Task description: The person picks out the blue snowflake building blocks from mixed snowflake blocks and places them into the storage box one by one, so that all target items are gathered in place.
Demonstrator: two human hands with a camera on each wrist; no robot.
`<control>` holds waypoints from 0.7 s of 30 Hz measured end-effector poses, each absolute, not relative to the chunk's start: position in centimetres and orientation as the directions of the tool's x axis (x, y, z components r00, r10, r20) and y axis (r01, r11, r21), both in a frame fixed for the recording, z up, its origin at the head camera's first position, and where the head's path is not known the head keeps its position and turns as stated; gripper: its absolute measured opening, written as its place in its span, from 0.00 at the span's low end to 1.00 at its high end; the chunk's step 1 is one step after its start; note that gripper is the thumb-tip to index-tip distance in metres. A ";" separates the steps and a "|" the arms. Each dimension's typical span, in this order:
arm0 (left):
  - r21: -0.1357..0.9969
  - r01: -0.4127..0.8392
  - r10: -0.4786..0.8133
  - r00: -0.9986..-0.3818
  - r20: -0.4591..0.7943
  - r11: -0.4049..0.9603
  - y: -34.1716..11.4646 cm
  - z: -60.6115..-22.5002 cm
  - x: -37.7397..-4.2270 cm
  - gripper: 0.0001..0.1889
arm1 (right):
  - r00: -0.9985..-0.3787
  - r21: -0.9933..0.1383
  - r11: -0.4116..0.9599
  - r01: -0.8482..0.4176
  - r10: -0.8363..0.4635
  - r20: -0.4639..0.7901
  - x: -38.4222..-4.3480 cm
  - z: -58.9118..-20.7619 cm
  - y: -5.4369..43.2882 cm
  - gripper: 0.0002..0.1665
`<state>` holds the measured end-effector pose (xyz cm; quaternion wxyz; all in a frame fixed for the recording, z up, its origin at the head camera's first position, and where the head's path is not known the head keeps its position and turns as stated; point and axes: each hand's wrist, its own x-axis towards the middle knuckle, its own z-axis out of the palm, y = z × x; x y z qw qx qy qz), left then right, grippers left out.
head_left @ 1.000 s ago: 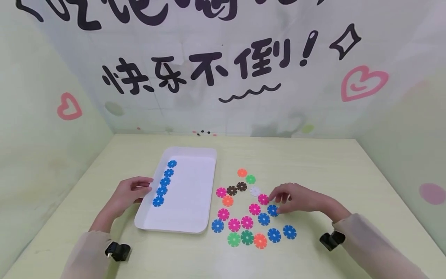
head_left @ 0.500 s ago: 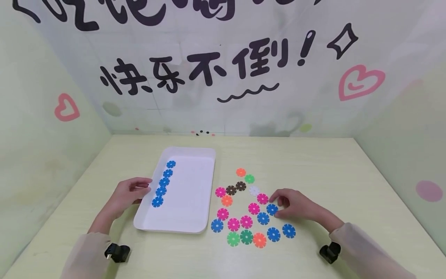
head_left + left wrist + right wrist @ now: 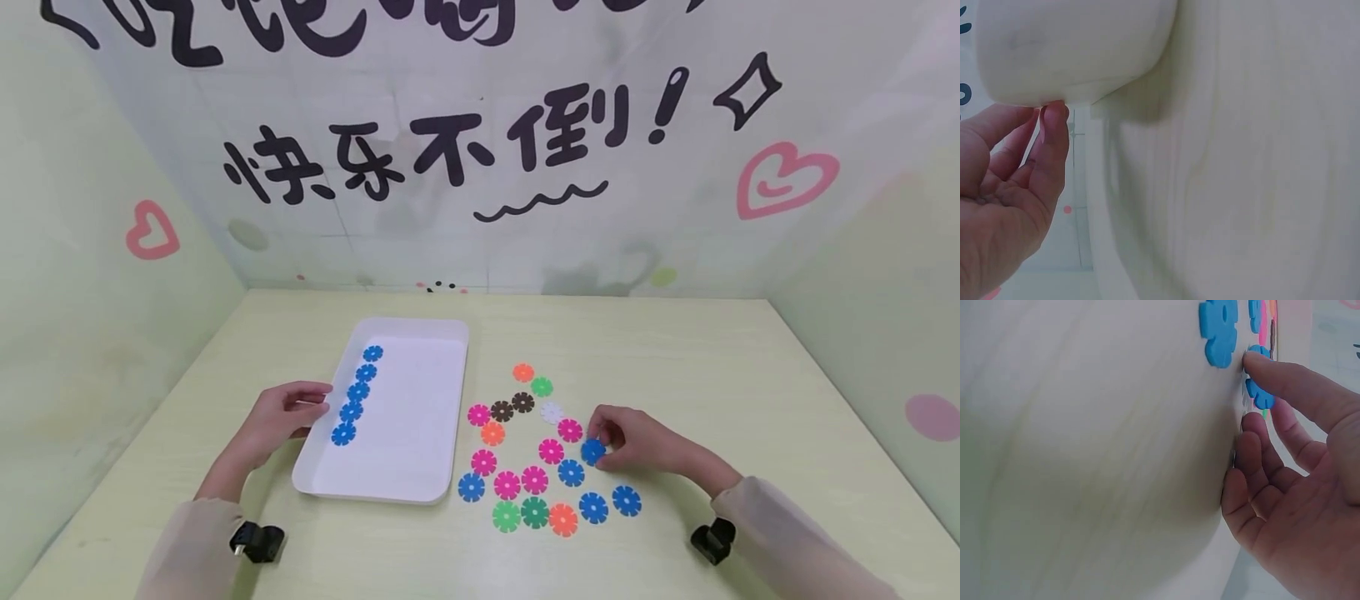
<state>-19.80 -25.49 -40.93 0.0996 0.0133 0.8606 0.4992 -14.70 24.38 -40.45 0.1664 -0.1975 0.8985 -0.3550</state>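
My right hand [image 3: 637, 437] pinches a blue snowflake disc [image 3: 593, 452], a flat notched plastic piece, between thumb and index finger. In the right wrist view this blue disc [image 3: 1261, 387] sits between the thumb tip and index fingertip, while the other fingers curl close to the tabletop. The left hand [image 3: 277, 421] lies at the left side of a white tray [image 3: 405, 479]. Its thumb and fingertips touch the outer edge of the tray [image 3: 1079, 56] in the left wrist view. Inside the tray, several blue discs [image 3: 351, 412] form a line along the left wall.
Right of the tray, loose discs are spread on the table [image 3: 712, 358]: pink [image 3: 535, 480], brown [image 3: 502, 411], orange [image 3: 563, 519], green [image 3: 506, 517], white [image 3: 551, 412] and more blue ones [image 3: 627, 501]. A printed wall [image 3: 420, 233] stands behind the table.
The right hand has come down slightly around the blue disc, which has shifted a little to the right, away from its neighbours. The left hand and the tray have stayed in place.
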 end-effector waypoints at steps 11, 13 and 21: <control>0.857 -0.084 0.115 -0.980 -0.164 0.509 -25.4 -40.8 -19.8 0.25 | -0.824 -0.754 0.587 -0.293 -0.556 -0.113 -15.0 -40.0 24.5 0.12; 0.859 -0.084 0.114 -0.980 -0.164 0.506 -25.4 -41.0 -19.8 0.25 | -0.812 -0.769 0.561 -0.306 -0.575 -0.096 -15.2 -39.7 24.3 0.09; 0.862 -0.086 0.114 -0.980 -0.164 0.500 -25.4 -41.0 -19.8 0.26 | -0.785 -0.806 0.510 -0.302 -0.613 -0.094 -16.2 -38.1 21.0 0.07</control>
